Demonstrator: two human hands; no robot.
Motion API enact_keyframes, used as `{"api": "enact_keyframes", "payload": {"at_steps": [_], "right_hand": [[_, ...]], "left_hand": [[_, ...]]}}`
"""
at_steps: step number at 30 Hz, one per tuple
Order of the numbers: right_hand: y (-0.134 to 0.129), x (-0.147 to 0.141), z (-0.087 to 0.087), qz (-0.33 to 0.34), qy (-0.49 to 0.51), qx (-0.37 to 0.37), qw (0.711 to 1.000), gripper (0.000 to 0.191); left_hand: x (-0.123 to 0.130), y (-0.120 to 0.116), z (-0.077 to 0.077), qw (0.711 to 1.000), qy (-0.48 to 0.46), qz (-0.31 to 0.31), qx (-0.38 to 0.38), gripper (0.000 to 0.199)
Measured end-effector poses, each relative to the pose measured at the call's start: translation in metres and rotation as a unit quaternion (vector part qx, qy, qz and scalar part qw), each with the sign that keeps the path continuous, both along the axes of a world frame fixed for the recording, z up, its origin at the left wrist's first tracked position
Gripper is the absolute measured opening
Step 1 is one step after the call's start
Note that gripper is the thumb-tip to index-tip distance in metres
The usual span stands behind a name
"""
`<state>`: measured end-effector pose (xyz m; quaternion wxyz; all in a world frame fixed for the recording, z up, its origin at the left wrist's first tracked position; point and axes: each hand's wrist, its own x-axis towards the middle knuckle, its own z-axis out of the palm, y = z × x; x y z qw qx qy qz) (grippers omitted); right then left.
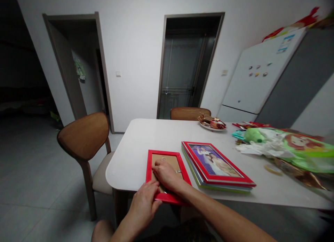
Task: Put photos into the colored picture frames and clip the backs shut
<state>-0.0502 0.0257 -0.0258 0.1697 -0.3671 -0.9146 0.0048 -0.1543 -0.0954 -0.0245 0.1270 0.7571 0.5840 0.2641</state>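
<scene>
A red picture frame (183,165) lies face down at the table's near edge, its brown backing board (171,161) facing up. Small metal fittings show on the board. My left hand (144,199) is closed on the frame's near left corner, thumb along the near side. Across the board reaches my right hand (166,174), its fingers bent and pressed together at the board's left edge; what they pinch, if anything, is hidden. Just to the right is a stack of frames, topped by a red-framed photo (215,160) of people in pale clothes against purple.
The white table (146,134) has a rounded left corner. A plate (215,128) of wrapped items stands at the back. Green and white plastic bags (294,144) and a tape roll (273,170) lie on the right. Wooden chairs (85,137) stand at the left and far side.
</scene>
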Motion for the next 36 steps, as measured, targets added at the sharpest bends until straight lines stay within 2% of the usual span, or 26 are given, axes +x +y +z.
{"api": "enact_keyframes", "payload": {"at_steps": [5, 10, 14, 19, 26, 29, 32, 36], "right_hand": [[0.004, 0.011, 0.004, 0.035, 0.020, -0.012, 0.999, 0.023], [0.027, 0.027, 0.007, -0.086, 0.078, -0.063, 0.991, 0.024], [0.042, 0.030, 0.004, -0.107, 0.062, -0.093, 0.988, 0.021], [0.052, 0.021, 0.003, -0.142, 0.059, -0.108, 0.982, 0.020], [0.080, 0.012, 0.005, -0.242, 0.066, -0.157, 0.955, 0.021], [0.084, 0.010, 0.006, -0.272, 0.088, -0.165, 0.944, 0.020], [0.080, 0.011, 0.008, -0.271, 0.129, -0.162, 0.940, 0.019], [0.070, 0.019, 0.011, -0.209, 0.200, -0.188, 0.939, 0.035]], "left_hand": [[0.001, -0.002, 0.000, 1.000, 0.007, 0.009, -0.006, 0.039], [-0.003, -0.002, 0.000, 1.000, 0.000, -0.003, -0.002, 0.031], [-0.004, -0.002, -0.001, 1.000, 0.000, 0.004, -0.009, 0.036], [-0.002, -0.004, 0.002, 1.000, -0.005, -0.002, -0.009, 0.020], [0.003, -0.007, -0.001, 1.000, 0.009, 0.013, 0.001, 0.029], [0.003, -0.009, 0.002, 1.000, 0.023, 0.014, -0.008, 0.030], [0.001, -0.013, 0.008, 0.999, 0.034, 0.019, -0.019, 0.033], [0.012, -0.014, 0.012, 0.998, 0.062, 0.021, -0.017, 0.041]]}}
